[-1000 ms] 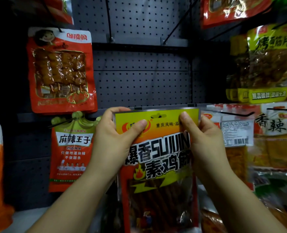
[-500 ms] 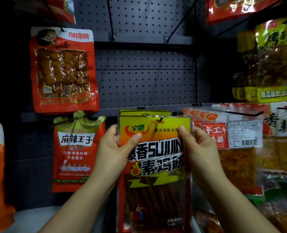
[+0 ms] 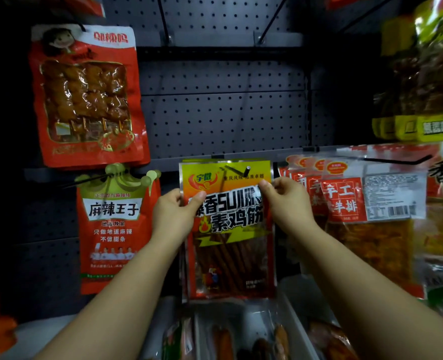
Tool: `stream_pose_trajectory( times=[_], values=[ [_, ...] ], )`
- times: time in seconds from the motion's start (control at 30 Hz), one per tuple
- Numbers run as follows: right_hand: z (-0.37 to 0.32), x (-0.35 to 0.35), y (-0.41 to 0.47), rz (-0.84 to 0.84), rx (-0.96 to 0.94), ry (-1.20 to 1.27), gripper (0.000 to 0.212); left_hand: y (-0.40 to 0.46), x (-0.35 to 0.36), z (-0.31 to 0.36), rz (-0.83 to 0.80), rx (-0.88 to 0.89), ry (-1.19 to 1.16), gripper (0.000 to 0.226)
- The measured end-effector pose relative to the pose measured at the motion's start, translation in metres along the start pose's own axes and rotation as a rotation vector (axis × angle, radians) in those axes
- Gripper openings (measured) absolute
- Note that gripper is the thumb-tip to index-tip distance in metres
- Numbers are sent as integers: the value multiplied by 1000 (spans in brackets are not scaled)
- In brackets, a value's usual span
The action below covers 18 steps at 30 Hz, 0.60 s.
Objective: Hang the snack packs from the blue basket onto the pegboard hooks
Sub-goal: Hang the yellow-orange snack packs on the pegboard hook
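Observation:
A yellow and red snack pack (image 3: 228,229) with black lettering hangs on a black pegboard hook (image 3: 246,169), whose tip pokes out through the hole at the pack's top. More packs of the same kind sit behind it on that hook. My left hand (image 3: 174,216) pinches the pack's left edge, thumb on the front. On the other side my right hand (image 3: 285,201) pinches the upper right edge. The grey pegboard (image 3: 223,118) fills the wall behind. The blue basket is not in view.
An orange skewer pack (image 3: 85,100) hangs upper left, and a red pack with a green crown top (image 3: 113,224) below it. Red packs with white labels (image 3: 358,203) hang to the right, yellow ones (image 3: 423,87) above them. Bins of loose snacks (image 3: 241,333) lie below.
The pack came down from in front of the hook and slid onto it, so the hook tip now shows through its hole. Both hands moved lower on the pack's sides.

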State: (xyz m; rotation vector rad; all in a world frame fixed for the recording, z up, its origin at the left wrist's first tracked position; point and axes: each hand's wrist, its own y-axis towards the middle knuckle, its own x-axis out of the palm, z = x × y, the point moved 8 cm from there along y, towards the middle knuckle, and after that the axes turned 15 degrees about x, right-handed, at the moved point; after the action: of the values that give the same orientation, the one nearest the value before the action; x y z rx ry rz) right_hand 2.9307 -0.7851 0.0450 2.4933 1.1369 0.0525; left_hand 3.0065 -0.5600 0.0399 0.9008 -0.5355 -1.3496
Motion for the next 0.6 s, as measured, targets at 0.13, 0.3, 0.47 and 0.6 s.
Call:
stream_pose_trajectory(
  times=[0.13,0.3,0.47,0.6],
  values=[
    [6,10,22,51,34,-89,35,11,3,-12,44,-28,73,42],
    [26,19,22,-6,58,-28,30,-4,8,-26,67,-70,6,19],
    [102,23,-13,-201,155,30,19,-61,9,-50,55,-145,-136,12],
    [161,21,-41,-226,244,58,26,-106,13,-69,-18,-237,-97,15]
  ],
)
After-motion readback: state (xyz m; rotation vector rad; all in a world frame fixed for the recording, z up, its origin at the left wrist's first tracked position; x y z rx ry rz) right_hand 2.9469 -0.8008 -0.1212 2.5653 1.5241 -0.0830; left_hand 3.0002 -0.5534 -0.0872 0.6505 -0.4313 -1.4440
